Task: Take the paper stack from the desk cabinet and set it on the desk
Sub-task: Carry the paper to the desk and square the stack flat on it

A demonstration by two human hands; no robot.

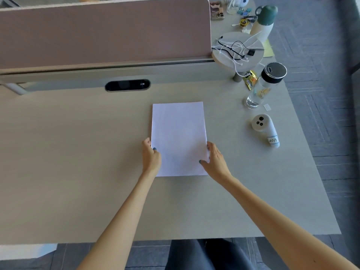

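Note:
A white paper stack (178, 133) lies flat on the beige desk (78, 162), near its middle. My left hand (151, 157) grips the stack's left edge near the lower corner, thumb on top. On the opposite side, my right hand (215, 162) holds the right edge, thumb resting on the top sheet and fingers along the side. The desk cabinet is not in view.
A pink divider panel (105, 30) stands along the desk's back. A clear bottle with a black cap (266, 86), a white labelled device (265, 129), a small round stand with cables (238, 50) and a green-topped flask (264, 22) sit at the right. The desk's right edge drops to grey carpet.

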